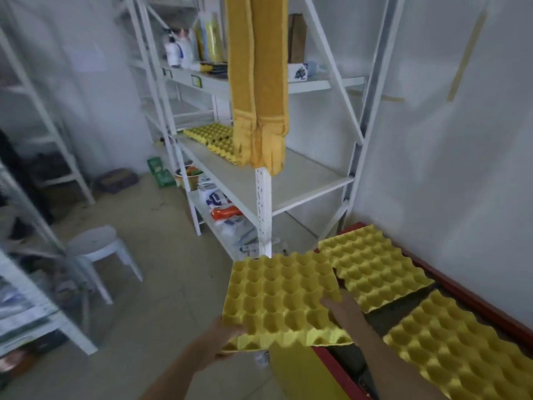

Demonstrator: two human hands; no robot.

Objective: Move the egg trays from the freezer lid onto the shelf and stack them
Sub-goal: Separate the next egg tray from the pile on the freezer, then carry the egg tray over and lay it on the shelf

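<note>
Both hands grip one yellow egg tray [281,301] held clear of the freezer lid [473,298]. Left hand [223,340] clamps the near-left corner, fingers under, thumb hidden. Right hand [340,308] lies on the near-right edge, fingers pressed together on top. Two more trays rest on the lid: one [375,267] at its far end, one [458,345] nearer. Open floor lies left. Farther off, the middle shelf [302,180] has bare room near its front corner; trays [210,137] occupy its far-left end.
</note>
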